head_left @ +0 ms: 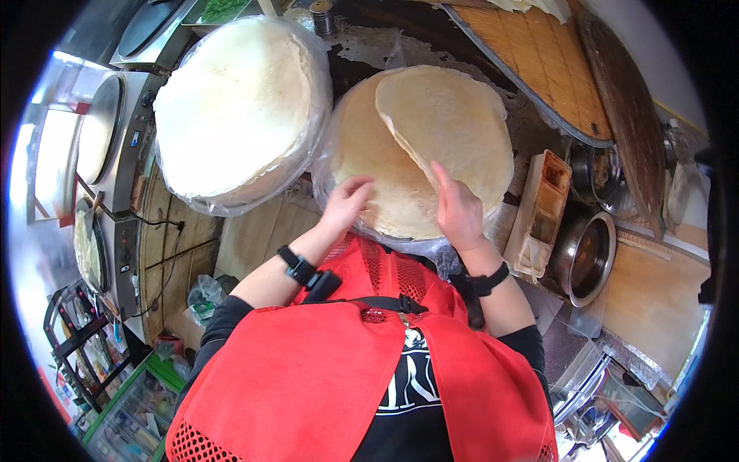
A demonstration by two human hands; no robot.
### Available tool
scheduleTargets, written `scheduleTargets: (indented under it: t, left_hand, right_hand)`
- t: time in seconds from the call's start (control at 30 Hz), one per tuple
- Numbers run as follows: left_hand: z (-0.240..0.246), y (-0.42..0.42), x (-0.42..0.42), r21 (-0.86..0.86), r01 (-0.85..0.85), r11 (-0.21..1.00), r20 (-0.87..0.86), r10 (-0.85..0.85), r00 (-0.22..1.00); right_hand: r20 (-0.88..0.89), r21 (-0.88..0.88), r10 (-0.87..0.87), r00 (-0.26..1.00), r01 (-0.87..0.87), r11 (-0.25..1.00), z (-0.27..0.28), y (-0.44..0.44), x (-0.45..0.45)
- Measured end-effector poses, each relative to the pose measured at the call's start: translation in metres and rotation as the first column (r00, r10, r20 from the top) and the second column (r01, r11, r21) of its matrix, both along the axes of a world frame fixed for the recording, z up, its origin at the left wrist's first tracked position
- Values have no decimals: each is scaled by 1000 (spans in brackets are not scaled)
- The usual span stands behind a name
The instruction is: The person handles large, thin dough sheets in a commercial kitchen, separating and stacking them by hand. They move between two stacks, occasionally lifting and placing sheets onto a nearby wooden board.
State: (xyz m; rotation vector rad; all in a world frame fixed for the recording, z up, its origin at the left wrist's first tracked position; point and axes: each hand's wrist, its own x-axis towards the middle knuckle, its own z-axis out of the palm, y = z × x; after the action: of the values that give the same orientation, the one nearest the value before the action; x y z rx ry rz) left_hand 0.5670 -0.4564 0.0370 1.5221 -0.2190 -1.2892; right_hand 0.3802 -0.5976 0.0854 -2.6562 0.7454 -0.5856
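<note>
Before me a stack of thin round flatbreads [369,144] lies on clear plastic film. Its top sheet [450,115] is folded over toward the right, with the folded edge running slantwise across the stack. My right hand [459,211] is at the lower end of that edge, thumb and fingers close to the sheet; whether they pinch it is hard to tell. My left hand [348,202] is over the stack's lower left part, fingers loosely curled, with nothing seen in it. A second, paler stack of flatbreads [231,110] in plastic film stands to the left.
Round griddles [104,130] line the left side. On the right are a divided condiment box [540,213], a metal pot [586,257] and a dark wooden board [626,115]. A slatted mat [537,63] lies at the upper right. A small metal shaker [323,18] stands behind the stacks.
</note>
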Motion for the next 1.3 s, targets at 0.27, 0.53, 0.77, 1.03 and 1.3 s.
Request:
scheduleTargets:
  t: [0.27, 0.53, 0.77, 1.03, 1.3]
  left_hand:
    - [-10, 52, 17, 173, -32, 984, -197, 66, 978]
    - [3, 49, 14, 179, -30, 983, -243, 73, 967]
    - [9, 45, 18, 172, 27, 985, -347, 35, 937]
    - [17, 44, 28, 91, 40, 995, -480, 8, 877]
    - [19, 50, 23, 65, 89, 994, -459, -49, 887]
  right_hand:
    - [-366, 96, 297, 882, -282, 955, -15, 41, 33]
    - [-385, 74, 308, 870, -304, 950, -24, 52, 33]
    - [-541, -91, 190, 819, -281, 955, -33, 66, 35]
    - [-435, -100, 183, 881, -250, 963, -36, 64, 37]
    - [-360, 10, 212, 909, -224, 975, -27, 59, 37]
